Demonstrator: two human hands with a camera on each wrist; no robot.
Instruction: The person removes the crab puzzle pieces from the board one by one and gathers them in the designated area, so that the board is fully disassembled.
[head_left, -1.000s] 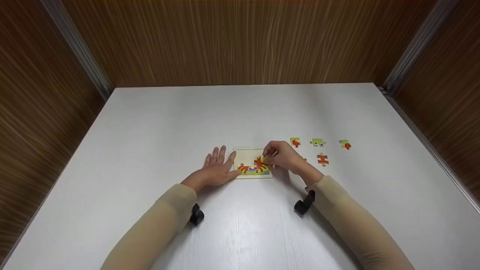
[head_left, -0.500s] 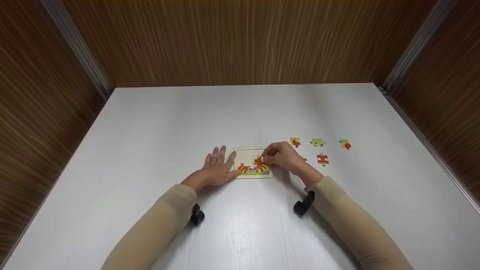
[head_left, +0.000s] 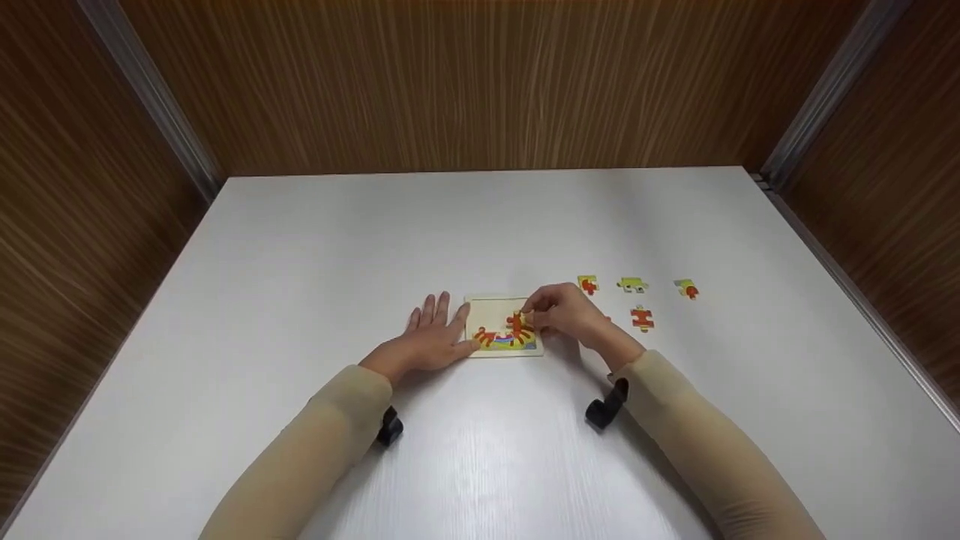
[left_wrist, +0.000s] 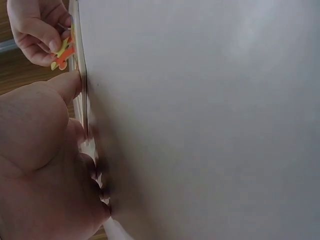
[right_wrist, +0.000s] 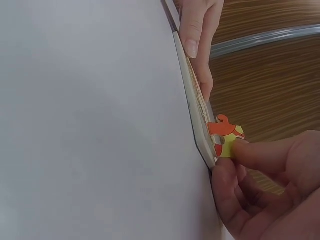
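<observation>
A small puzzle board lies on the white table, its lower part filled with orange, yellow and blue pieces. My left hand lies flat beside the board's left edge, thumb against it. My right hand pinches an orange-and-yellow puzzle piece between thumb and fingers over the board's right part. The same piece shows in the left wrist view, tilted above the board.
Several loose puzzle pieces lie to the right of the board: one, a green one, one farther right and an orange one. Wood-panelled walls surround the table on three sides.
The right hand has shifted slightly with the piece over the board's right part. The left hand has stayed flat at the board's left edge.
</observation>
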